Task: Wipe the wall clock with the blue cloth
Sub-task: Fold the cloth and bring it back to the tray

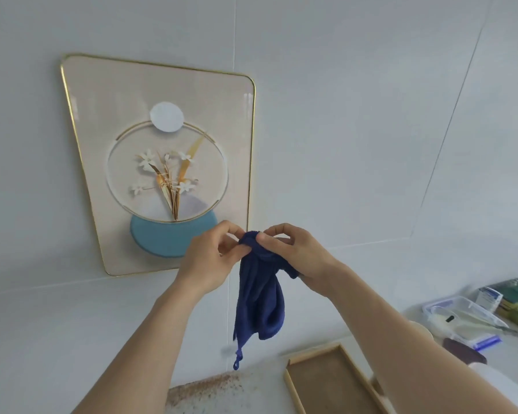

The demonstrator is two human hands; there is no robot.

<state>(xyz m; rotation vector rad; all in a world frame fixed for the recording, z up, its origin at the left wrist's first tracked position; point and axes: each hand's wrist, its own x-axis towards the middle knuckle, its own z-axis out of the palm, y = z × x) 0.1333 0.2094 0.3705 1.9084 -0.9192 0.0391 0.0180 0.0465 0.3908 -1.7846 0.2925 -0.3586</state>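
A gold-rimmed rectangular wall clock (108, 121) hangs on the white wall at the left, its beige face showing a ring, white flowers, a white disc and a teal half-disc; I see no hands on it. In front of its lower right corner, my left hand (210, 258) and my right hand (293, 255) both pinch the top of a dark blue cloth (259, 306). The cloth hangs bunched below my fingers, with a small loop at its bottom end. Neither the cloth nor my hands touch the clock.
A shallow wooden tray (329, 380) lies on the white counter at the bottom right. Behind it stand a clear plastic box (461, 318) with a blue clip, a dark object and stacked packets at the far right. A speckled patch marks the counter at the bottom centre.
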